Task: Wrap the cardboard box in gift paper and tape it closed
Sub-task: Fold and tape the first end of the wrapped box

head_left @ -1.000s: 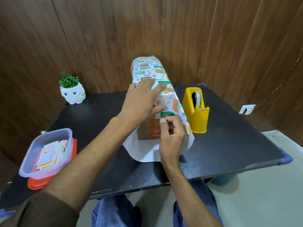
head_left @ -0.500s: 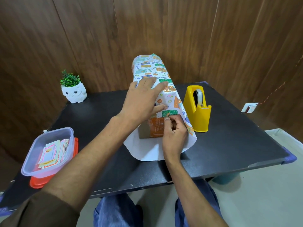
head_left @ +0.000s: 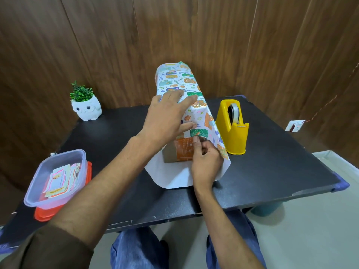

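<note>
Wrapping is under way but well short of finished. Gift paper (head_left: 186, 82) lies draped over the top of the cardboard box (head_left: 180, 152), which sits near the middle of the black surface (head_left: 272, 162), its long side running away from the person. The near end of the box shows bare, orange and brown, and the white underside of the paper spreads loose on the surface in front of it.

As for the hands: the left hand (head_left: 165, 121) lies flat with straight fingers on top of the paper, pressing it down, while the right hand (head_left: 206, 162), fingers curled, pinches the paper's lower edge against the near end of the box. Whether a piece of tape is under the thumb cannot be told.

No taped seam is visible, so the judgement is this: closing the long seam, folding in both ends and taping them all remain. A yellow tape dispenser (head_left: 233, 133) stands just beside the box on the right, within easy reach.
</note>
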